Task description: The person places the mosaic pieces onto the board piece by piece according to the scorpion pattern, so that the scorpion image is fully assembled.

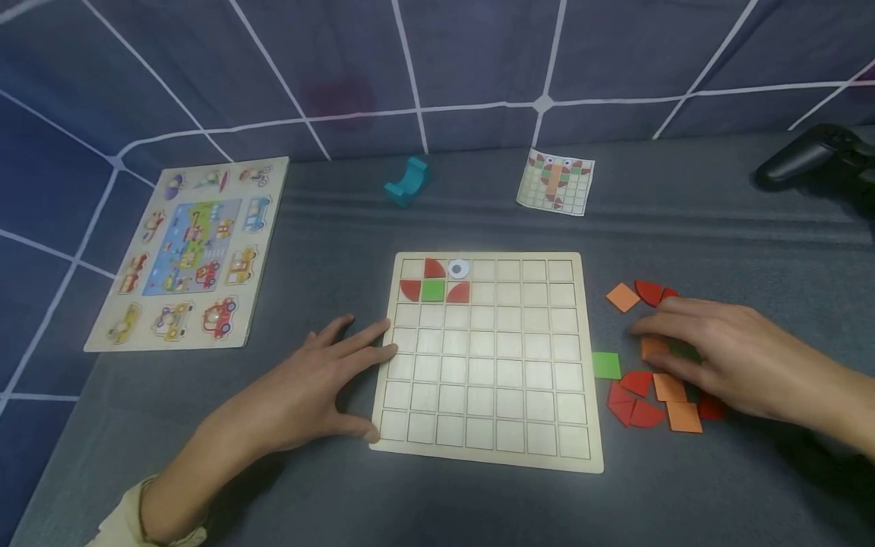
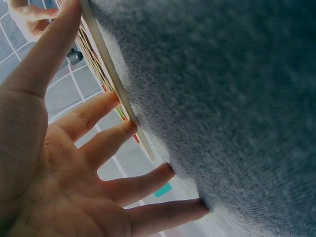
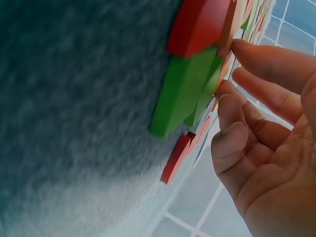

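Note:
A wooden grid board (image 1: 481,365) lies flat on the table, with red quarter-round tiles (image 1: 434,268), a green square tile (image 1: 433,290) and a white eye tile (image 1: 459,269) in its upper left cells. My left hand (image 1: 321,380) is spread at the board's left edge, its thumb and two fingertips touching the rim. Right of the board, my right hand (image 1: 711,349) reaches into the loose tiles. Its thumb and forefinger pinch an orange square tile (image 1: 654,348) at opposite edges. Beneath that hand are green tiles (image 3: 185,89), partly hidden in the head view.
Loose red tiles (image 1: 645,414), orange squares (image 1: 684,417) and a green square (image 1: 606,365) lie beside the board. Behind it are a small pattern card (image 1: 555,182) and a teal curved piece (image 1: 408,182). A vehicle puzzle (image 1: 194,254) lies left; a black object (image 1: 807,158) sits far right.

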### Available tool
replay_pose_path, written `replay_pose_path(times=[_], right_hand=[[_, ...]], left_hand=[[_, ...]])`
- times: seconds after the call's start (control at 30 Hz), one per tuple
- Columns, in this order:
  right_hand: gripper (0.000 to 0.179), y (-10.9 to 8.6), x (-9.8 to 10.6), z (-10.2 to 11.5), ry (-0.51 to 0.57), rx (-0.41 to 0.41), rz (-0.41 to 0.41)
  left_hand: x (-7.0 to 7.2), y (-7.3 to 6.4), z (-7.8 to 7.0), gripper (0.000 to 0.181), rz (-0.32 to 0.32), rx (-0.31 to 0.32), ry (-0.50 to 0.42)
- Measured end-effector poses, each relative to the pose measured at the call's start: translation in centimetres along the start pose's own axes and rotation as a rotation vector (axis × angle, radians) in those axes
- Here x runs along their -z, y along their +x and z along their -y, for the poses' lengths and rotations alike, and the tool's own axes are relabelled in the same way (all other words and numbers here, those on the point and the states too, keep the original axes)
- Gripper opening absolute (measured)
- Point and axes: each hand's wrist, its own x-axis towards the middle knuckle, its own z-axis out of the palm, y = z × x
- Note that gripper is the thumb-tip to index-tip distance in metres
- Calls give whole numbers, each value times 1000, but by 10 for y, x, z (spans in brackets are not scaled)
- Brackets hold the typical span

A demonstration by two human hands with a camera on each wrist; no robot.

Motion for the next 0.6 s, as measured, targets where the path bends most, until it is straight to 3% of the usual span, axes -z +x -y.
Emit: replay_pose_path(times=[0.3, 0.6], right_hand=[[42, -5, 2, -7, -35, -88, 106], [40, -5, 2, -7, -42, -58, 40]], left_hand=[[0, -1, 0, 94, 4, 4, 1], [0, 0, 0, 94, 8, 11, -5]])
